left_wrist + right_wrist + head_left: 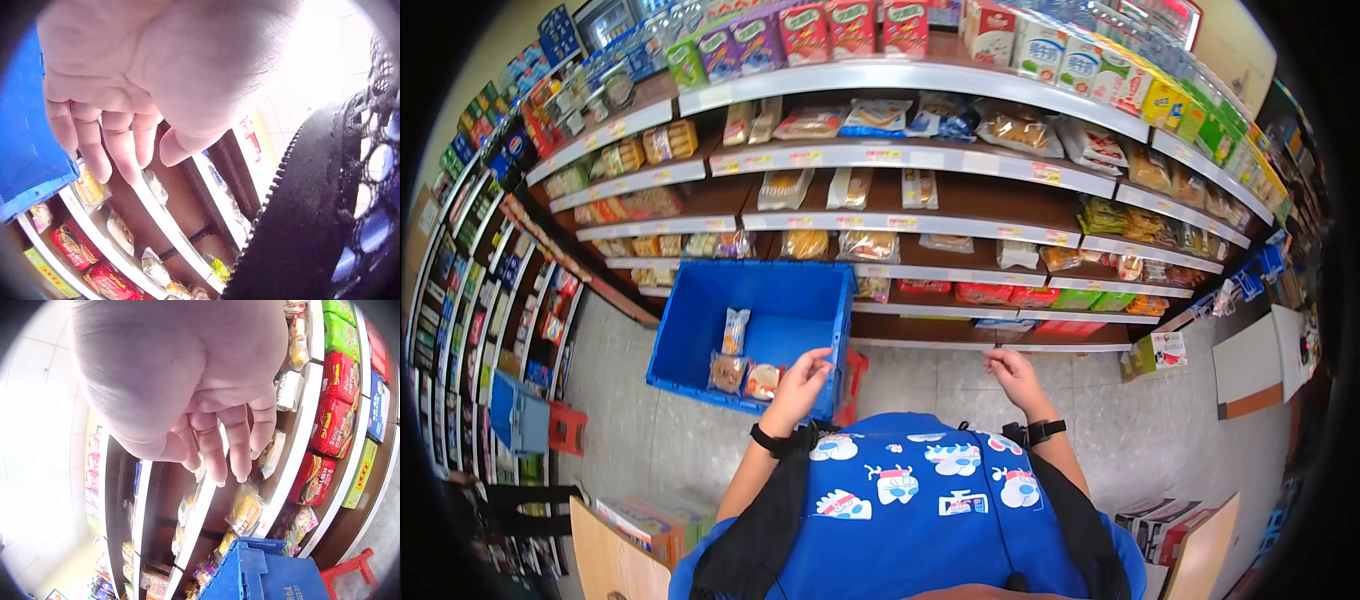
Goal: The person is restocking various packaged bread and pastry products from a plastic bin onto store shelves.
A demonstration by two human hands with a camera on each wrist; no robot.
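Note:
My left hand (802, 384) hovers by the right wall of a blue crate (690, 300), its fingers loosely bent and holding nothing. In the left wrist view the palm and relaxed fingers of that hand (144, 81) show in front of the shelves. Out to the right, my right hand (1012, 380) is held over the floor before the shelf, likewise holding nothing; its fingers (237, 444) hang slightly curled in the right wrist view. Inside the crate lie a long wrapped snack (736, 330), a bagged bread (727, 373) and a round packaged item (764, 381).
Ahead stands a curved shelf (960, 160) with bagged breads and drink cartons (850, 28). Red noodle packs (331, 425) fill a low shelf. A red stool (856, 380) shows beside the crate. Another blue crate (518, 412) is at left, and a carton (1158, 352) sits on the floor at right.

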